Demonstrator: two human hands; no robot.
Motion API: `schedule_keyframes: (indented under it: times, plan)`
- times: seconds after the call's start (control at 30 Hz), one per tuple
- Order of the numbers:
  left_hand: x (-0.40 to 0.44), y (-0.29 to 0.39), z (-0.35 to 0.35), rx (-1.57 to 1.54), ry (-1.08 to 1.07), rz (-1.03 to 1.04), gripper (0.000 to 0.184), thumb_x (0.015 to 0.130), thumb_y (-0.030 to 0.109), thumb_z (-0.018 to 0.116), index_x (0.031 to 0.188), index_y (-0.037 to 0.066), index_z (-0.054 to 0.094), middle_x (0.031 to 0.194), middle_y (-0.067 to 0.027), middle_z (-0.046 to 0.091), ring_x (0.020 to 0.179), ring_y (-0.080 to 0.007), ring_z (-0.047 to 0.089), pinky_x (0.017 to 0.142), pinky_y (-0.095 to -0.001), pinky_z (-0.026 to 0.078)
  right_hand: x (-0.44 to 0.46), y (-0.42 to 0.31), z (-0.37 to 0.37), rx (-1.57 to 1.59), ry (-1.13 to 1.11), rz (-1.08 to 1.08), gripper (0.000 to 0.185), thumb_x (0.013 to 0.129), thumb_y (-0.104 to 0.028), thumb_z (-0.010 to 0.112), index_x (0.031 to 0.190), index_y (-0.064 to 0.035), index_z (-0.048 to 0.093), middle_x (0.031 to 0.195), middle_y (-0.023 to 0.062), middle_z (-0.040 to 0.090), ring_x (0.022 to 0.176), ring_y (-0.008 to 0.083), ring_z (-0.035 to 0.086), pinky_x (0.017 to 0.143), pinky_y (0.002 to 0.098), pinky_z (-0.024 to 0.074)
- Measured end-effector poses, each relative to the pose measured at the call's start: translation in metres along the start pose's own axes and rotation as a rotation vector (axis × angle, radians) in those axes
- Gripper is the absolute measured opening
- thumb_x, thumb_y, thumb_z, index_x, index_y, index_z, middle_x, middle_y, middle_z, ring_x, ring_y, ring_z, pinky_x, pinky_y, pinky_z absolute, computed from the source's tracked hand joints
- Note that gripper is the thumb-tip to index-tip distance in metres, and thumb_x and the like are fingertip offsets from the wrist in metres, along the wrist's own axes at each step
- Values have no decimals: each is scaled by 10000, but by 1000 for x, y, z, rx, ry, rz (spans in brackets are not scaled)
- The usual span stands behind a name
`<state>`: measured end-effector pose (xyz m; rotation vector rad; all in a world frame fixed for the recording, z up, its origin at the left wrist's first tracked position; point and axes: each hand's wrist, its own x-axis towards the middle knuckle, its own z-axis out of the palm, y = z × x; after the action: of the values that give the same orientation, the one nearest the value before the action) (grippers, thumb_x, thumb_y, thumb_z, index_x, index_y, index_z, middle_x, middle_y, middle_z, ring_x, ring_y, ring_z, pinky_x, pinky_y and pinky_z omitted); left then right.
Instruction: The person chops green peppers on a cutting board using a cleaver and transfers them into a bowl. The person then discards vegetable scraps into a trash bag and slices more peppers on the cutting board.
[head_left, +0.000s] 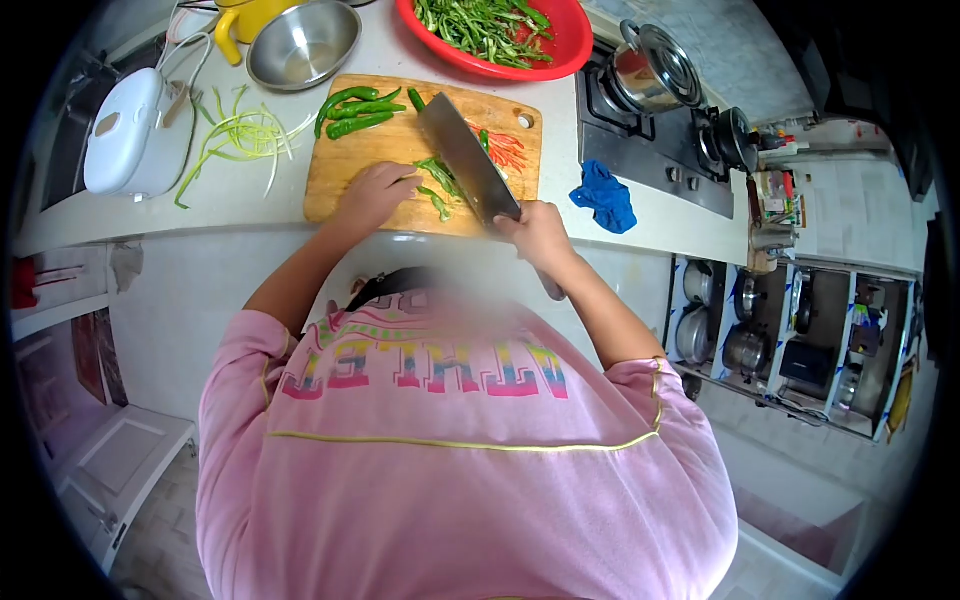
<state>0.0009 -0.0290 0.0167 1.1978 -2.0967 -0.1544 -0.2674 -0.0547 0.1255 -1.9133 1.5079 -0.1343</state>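
Note:
My right hand (537, 236) is wrapped round the handle of a cleaver (462, 155), whose broad blade slants up and left over the wooden cutting board (335, 160). On the board's left part lies my left hand (376, 194), fingers bent together and fingertips beside cut green pepper pieces (436, 172). Whether anything is pinched in them is hidden. Whole green peppers (358, 125) lie at the board's upper left. Red pepper strips (503, 148) sit right of the blade, partly covered by it.
Behind the board stand a red basin (570, 50) of sliced green peppers and a steel bowl (300, 45). Scallions (240, 135) and a white appliance (135, 135) are on the left. A blue cloth (603, 195) lies right, near the stove (650, 135) with its pots.

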Motion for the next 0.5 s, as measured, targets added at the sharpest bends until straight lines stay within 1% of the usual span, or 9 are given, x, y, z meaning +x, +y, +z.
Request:
schedule_keyframes:
  times: [0.07, 0.1, 0.2, 0.27, 0.3, 0.33, 0.37, 0.47, 0.5]
  plan:
    - [-4, -8, -7, -8, 81, -64, 175, 802, 110, 613, 962, 44, 642, 1000, -105, 611, 955, -269, 558, 811, -352, 452, -4, -5, -5, 62, -50, 73, 278, 793, -224, 653, 719, 43, 632, 505, 163, 563, 464, 255, 595, 499, 362, 487]
    - [-3, -12, -16, -16, 124, -159, 160, 810, 113, 616, 950, 43, 648, 988, -107, 616, 945, -269, 562, 812, -353, 450, -5, -11, -8, 97, -73, 110, 270, 791, -223, 656, 769, 46, 642, 501, 152, 562, 440, 222, 589, 466, 349, 482]
    - [3, -22, -45, -21, 260, -412, 131, 831, 121, 618, 921, 36, 661, 961, -111, 627, 920, -267, 572, 815, -352, 448, -7, -28, -7, 75, -227, 16, 267, 778, -207, 655, 679, 40, 628, 566, 200, 581, 541, 336, 602, 579, 387, 493]
    - [10, -32, -58, 5, 381, -522, 132, 844, 123, 606, 911, 26, 664, 956, -112, 631, 908, -261, 576, 813, -347, 449, 4, -16, 21, 50, -186, -168, 232, 750, -203, 666, 697, 22, 640, 615, 203, 594, 611, 348, 609, 614, 403, 490]
    - [12, -37, -62, -14, 364, -603, 136, 847, 129, 603, 911, 28, 667, 950, -109, 634, 908, -257, 574, 814, -339, 449, 13, -5, 40, 34, -164, -261, 217, 736, -201, 671, 706, 12, 646, 639, 204, 601, 646, 354, 612, 631, 411, 489]
    - [13, -41, -64, -29, 362, -601, 138, 847, 131, 603, 913, 29, 668, 943, -107, 634, 906, -256, 574, 814, -339, 448, 20, -2, 50, 16, -142, -355, 204, 721, -199, 677, 715, 3, 651, 664, 206, 608, 681, 360, 615, 648, 419, 487]
    - [13, -46, -63, -42, 361, -601, 139, 847, 133, 603, 915, 31, 668, 936, -105, 635, 905, -255, 574, 814, -338, 448, 29, 4, 56, -46, -195, -328, 209, 711, -203, 682, 718, 3, 654, 681, 219, 608, 705, 362, 618, 663, 431, 482]
    - [20, -50, -60, -55, 342, -573, 131, 841, 136, 607, 898, 33, 665, 918, -102, 636, 903, -266, 572, 814, -345, 447, 44, 26, 53, -67, -141, -317, 207, 708, -211, 679, 712, -5, 655, 697, 211, 618, 713, 371, 616, 694, 429, 488]
    - [27, -48, -57, -29, 332, -533, 127, 840, 135, 607, 889, 33, 665, 914, -102, 636, 903, -270, 572, 812, -347, 447, 49, 36, 45, -61, -120, -403, 206, 714, -213, 670, 736, -8, 664, 658, 199, 619, 649, 354, 625, 653, 414, 499]
